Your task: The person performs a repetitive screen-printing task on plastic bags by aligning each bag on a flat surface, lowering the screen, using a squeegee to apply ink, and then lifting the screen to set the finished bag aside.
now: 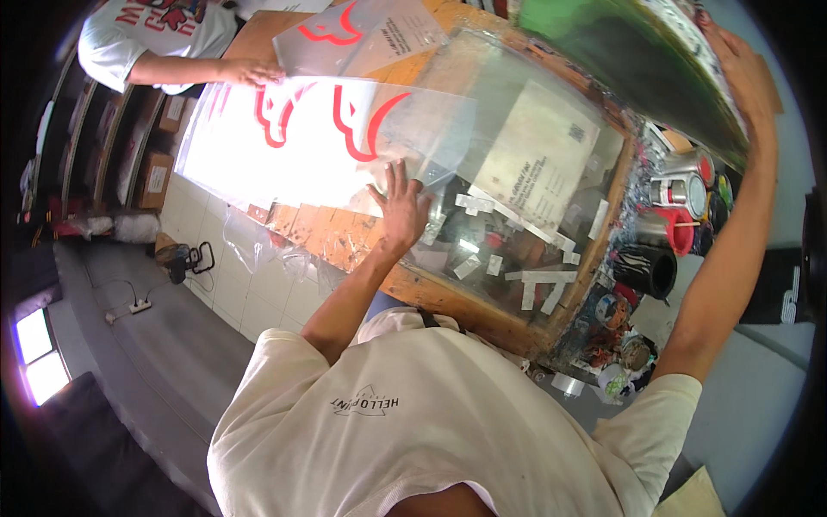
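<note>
My left hand (pixel 401 209) rests with its fingers spread on the near right part of a clear plastic sheet (pixel 314 168) printed with red curved shapes. That sheet reaches left past the table's edge, where a co-worker's hand (pixel 254 71) holds its far side. At the upper right my right hand (pixel 743 67) grips the outer edge of a printing screen (pixel 629 60) with green, stained mesh. The screen is tilted up above the table. Beneath it lies a glass plate (pixel 482 95) bearing a printed paper (pixel 538 159) and several white tape pieces (pixel 527 277).
Another printed plastic sheet (pixel 370 43) lies at the back of the wooden table (pixel 332 231). Paint cans (pixel 678 191) and a black tub (pixel 646 271) crowd its right side. Shelves with cardboard boxes (pixel 155 181) stand left. A black fan-like device (pixel 177 258) is on the floor.
</note>
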Tool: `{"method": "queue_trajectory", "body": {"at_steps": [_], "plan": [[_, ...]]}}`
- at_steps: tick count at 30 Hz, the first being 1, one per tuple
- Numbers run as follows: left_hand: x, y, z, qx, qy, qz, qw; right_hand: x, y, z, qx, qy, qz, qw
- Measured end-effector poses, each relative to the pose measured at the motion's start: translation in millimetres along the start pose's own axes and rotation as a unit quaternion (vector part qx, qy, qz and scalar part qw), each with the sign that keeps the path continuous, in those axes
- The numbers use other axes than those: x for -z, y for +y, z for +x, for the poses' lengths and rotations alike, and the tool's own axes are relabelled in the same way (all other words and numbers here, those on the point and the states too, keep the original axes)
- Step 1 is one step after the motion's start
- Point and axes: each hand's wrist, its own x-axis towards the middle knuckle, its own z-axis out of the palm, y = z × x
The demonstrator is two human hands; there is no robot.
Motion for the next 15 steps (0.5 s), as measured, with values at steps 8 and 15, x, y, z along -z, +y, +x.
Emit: {"method": "queue_trajectory", "body": {"at_steps": [8,15], "plan": [[-27,23,44,-0.096,0.036,-0.013,0.995,5,-70,-51,-0.004,0.028,-0.035,0.999],[-82,93,83,-0.242,0.025,0.09,0.966,-1,-45,-36,-0.036,-0.014,-0.049,0.998]]}}
